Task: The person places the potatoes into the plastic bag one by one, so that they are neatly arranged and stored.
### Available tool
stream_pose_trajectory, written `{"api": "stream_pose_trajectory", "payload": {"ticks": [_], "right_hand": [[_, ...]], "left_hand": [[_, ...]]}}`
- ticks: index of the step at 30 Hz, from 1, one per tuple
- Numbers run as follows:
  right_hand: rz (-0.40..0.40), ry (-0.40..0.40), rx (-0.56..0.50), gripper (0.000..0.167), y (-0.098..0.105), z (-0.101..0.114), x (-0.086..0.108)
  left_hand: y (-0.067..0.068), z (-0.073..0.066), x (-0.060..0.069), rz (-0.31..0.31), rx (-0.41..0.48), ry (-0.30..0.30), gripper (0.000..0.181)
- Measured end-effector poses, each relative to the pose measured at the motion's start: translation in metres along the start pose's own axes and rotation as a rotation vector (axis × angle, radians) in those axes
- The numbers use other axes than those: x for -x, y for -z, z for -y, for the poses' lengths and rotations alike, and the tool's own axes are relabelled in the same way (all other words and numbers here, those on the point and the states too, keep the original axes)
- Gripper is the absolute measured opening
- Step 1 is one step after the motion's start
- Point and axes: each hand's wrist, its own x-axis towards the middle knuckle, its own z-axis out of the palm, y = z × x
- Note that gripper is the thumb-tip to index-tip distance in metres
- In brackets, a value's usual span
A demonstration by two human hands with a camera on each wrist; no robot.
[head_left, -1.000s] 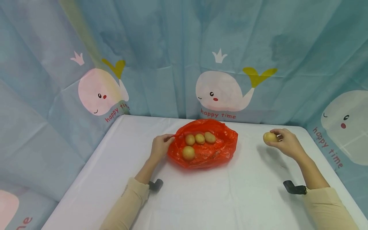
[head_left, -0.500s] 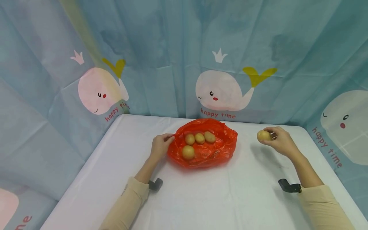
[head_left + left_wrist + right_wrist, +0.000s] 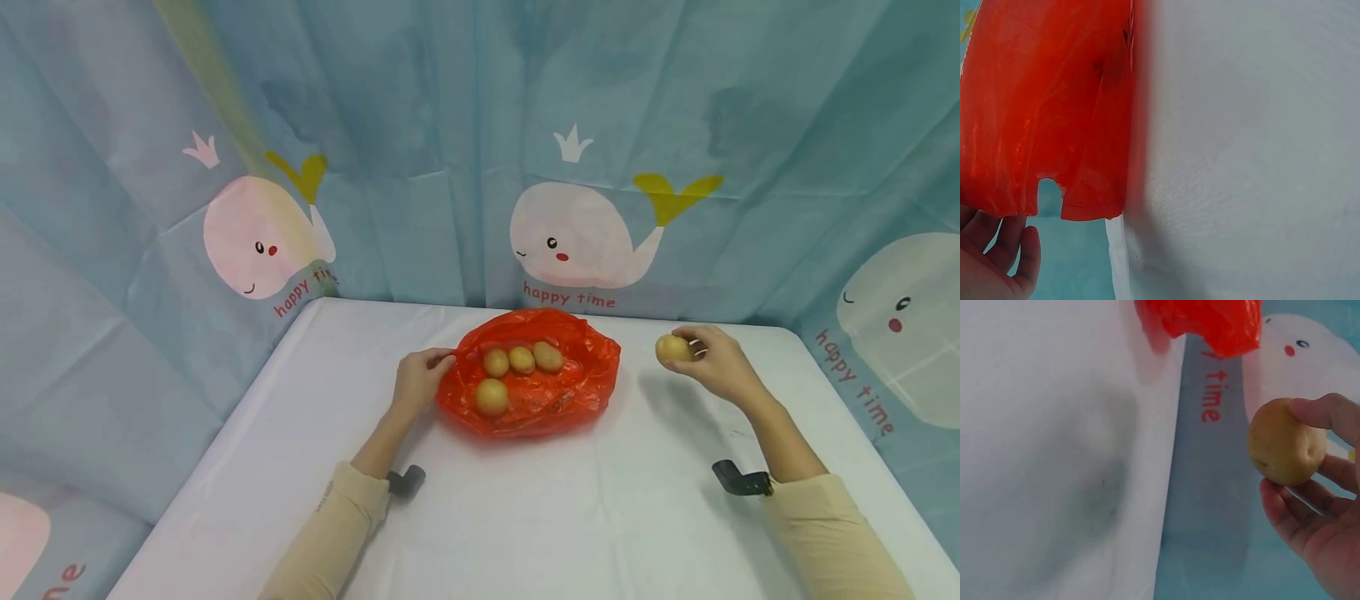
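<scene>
A red plastic bag (image 3: pixel 547 408) lies spread wide at its mouth on the white table. Inside it are several potatoes: a row of three along the back, with one potato (image 3: pixel 547 357) at the row's right end, and a larger potato (image 3: pixel 492 398) in front. My left hand (image 3: pixel 417 382) pinches the bag's left rim; in the left wrist view its fingers meet the red edge beside a notch. To the right of the bag, my right hand (image 3: pixel 716 362) holds another potato (image 3: pixel 1286 442) between thumb and fingers, raised above the table and apart from the bag.
The white-covered table (image 3: pixel 525 517) ends at a blue curtain (image 3: pixel 420 250) with whale prints, which hangs along the back and both sides. A black wrist mount (image 3: pixel 741 478) sits at each sleeve.
My right hand has moved left toward the bag, carrying the potato. The left hand stays at the rim, and the bag with its potatoes looks the same.
</scene>
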Motion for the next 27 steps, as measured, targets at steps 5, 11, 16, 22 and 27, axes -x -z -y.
{"api": "stream_pose_trajectory", "payload": {"ticks": [5, 11, 16, 22, 27], "right_hand": [[-0.003, 0.008, -0.014, 0.052, 0.000, 0.008, -0.003], [-0.002, 0.002, -0.025, 0.052, -0.001, 0.016, -0.005], [-0.016, 0.041, -0.042, 0.050, -0.004, 0.020, -0.007], [-0.022, 0.049, -0.069, 0.049, -0.008, 0.027, -0.010], [-0.020, 0.055, -0.096, 0.050, -0.010, 0.035, -0.014]], "left_hand": [[0.001, -0.002, 0.000, 0.007, 0.002, 0.012, 0.027], [0.000, -0.002, 0.000, 0.003, 0.008, 0.018, 0.027], [-0.001, -0.001, 0.000, -0.002, 0.007, 0.013, 0.027], [-0.001, -0.003, 0.002, -0.006, 0.003, 0.011, 0.027], [-0.001, -0.004, 0.001, -0.007, -0.006, 0.012, 0.027]]}}
